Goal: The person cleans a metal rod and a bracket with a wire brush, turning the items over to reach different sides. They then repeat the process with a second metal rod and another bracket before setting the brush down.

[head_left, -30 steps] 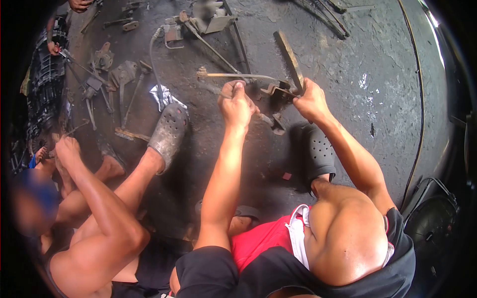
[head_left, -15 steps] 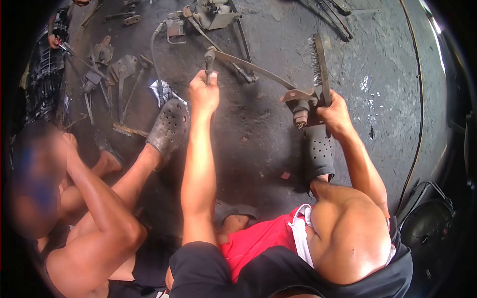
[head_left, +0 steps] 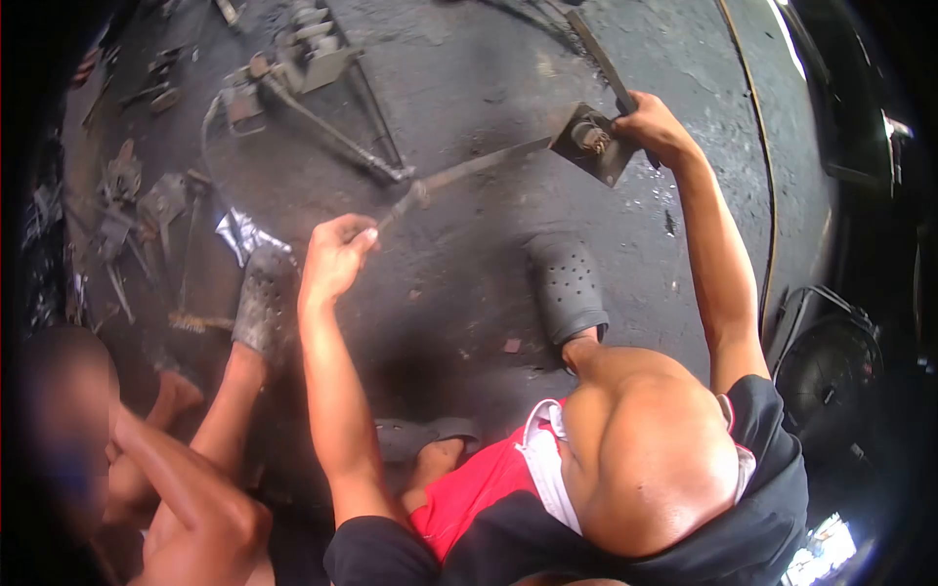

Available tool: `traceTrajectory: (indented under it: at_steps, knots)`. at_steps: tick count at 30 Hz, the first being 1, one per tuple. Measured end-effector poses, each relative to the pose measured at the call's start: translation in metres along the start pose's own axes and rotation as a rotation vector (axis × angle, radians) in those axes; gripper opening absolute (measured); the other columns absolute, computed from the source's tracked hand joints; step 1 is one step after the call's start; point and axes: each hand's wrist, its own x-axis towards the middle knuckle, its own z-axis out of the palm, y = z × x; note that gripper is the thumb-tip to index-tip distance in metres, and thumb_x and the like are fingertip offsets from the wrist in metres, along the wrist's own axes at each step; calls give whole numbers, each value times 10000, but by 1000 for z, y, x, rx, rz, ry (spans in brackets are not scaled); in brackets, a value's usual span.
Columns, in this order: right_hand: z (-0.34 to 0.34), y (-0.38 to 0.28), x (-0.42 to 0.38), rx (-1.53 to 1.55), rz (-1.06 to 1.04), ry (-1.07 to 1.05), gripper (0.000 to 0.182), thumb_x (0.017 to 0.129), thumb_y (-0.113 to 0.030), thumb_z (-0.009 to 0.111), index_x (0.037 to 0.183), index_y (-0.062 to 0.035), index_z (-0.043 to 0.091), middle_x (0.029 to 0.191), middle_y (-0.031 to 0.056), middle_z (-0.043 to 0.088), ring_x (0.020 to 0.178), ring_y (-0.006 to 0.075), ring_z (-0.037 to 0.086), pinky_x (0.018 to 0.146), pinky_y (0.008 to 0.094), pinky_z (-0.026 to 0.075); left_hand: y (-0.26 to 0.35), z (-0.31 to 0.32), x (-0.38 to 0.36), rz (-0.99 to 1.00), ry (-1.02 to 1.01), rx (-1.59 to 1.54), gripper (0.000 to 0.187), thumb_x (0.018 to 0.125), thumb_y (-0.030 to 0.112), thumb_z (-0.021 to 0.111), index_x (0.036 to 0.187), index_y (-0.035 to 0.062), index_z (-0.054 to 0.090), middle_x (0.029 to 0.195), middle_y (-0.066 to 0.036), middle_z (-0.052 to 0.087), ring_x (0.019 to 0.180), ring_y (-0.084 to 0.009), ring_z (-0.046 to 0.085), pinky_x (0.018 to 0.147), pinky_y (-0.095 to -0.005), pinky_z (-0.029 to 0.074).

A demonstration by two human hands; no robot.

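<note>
My left hand [head_left: 338, 256] is closed on the end of a thin metal rod [head_left: 399, 207], held at the left of centre. From a joint on this rod a long flat metal arm [head_left: 484, 168] runs right to a square metal plate [head_left: 616, 168] with a round fitting [head_left: 591, 136] on its face. My right hand [head_left: 657, 129] grips a long narrow wire brush [head_left: 600, 59] by its handle, right beside the plate. The brush points up and to the left. Its bristles are hard to make out in this view.
A seated person [head_left: 195, 488] is at the lower left. Metal parts [head_left: 161, 200] lie on the dark floor at the left, and a bracket assembly [head_left: 322, 59] at the top. A cable [head_left: 762, 166] runs down the right, near a round black object [head_left: 831, 381].
The view has shifted. My left hand has moved lower, and the rod now tilts. The plate has turned so that its square face shows, and the brush leans further left.
</note>
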Motion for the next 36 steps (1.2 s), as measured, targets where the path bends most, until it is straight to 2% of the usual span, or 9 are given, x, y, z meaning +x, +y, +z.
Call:
traceTrajectory:
  at_steps: [4, 7, 8, 9, 17, 25, 27, 29, 36]
  knots:
    - [-11, 13, 26, 113, 52, 51, 285, 733, -127, 658, 968, 33, 631, 702, 63, 603, 567, 159, 560, 490, 333, 443, 7, 18, 4, -13, -81, 51, 204, 856, 104, 645, 1007, -26, 689, 742, -79, 693, 578, -110, 553, 563, -282, 458]
    - [-10, -2, 26, -144, 105, 337, 254, 750, -121, 613, 948, 38, 624, 671, 138, 611, 515, 226, 597, 463, 367, 461, -3, 45, 13, 108, -14, -35, 194, 869, 57, 636, 1030, -42, 676, 759, -86, 685, 558, -91, 491, 524, -252, 409]
    - [-9, -25, 11, -246, 151, 395, 232, 758, -114, 583, 919, 51, 600, 729, 229, 649, 627, 348, 668, 557, 432, 506, -5, 53, 17, 88, -2, -89, 190, 870, 49, 633, 1031, -43, 675, 752, -82, 681, 558, -89, 489, 522, -251, 408]
    - [3, -18, 4, -417, -51, 615, 209, 788, -121, 567, 935, 28, 585, 821, 269, 667, 785, 437, 673, 683, 487, 517, 0, 60, 18, 73, 8, -146, 187, 872, 42, 630, 1032, -44, 675, 745, -79, 677, 558, -88, 487, 520, -250, 406]
    - [108, -33, -99, -174, 16, 81, 341, 819, -177, 659, 1118, -50, 554, 953, 250, 671, 945, 441, 645, 818, 498, 498, 8, 68, 12, -2, 39, -6, 181, 909, 130, 622, 915, -35, 699, 659, -35, 622, 559, -80, 478, 532, -265, 390]
    - [120, -38, -160, -251, -123, -82, 513, 903, -185, 565, 1377, -40, 434, 1001, 250, 614, 934, 458, 611, 861, 499, 484, -2, 96, 9, -115, -141, -183, 294, 998, 215, 508, 851, -4, 640, 624, -18, 579, 537, -93, 529, 508, -303, 410]
    - [120, -41, -162, -394, -111, -140, 499, 912, -193, 555, 1374, -41, 440, 994, 265, 617, 911, 458, 625, 836, 512, 499, -4, 111, 12, 37, -14, 13, 295, 994, 242, 516, 859, 12, 642, 642, -92, 624, 552, -221, 609, 541, -370, 451]
    - [132, -56, -139, -430, -122, -137, 490, 918, -194, 547, 1370, -41, 437, 986, 270, 618, 893, 461, 631, 818, 517, 505, 12, 124, -3, 20, 141, 280, 340, 965, 333, 525, 844, 27, 612, 830, -285, 649, 841, -497, 627, 729, -562, 479]
    - [111, -60, -145, -481, -162, -120, 457, 927, -193, 521, 1343, -36, 413, 965, 293, 616, 834, 476, 642, 768, 548, 514, 45, 136, -8, -42, 304, 263, 329, 962, 337, 531, 844, 44, 622, 773, -268, 638, 826, -510, 605, 695, -561, 468]
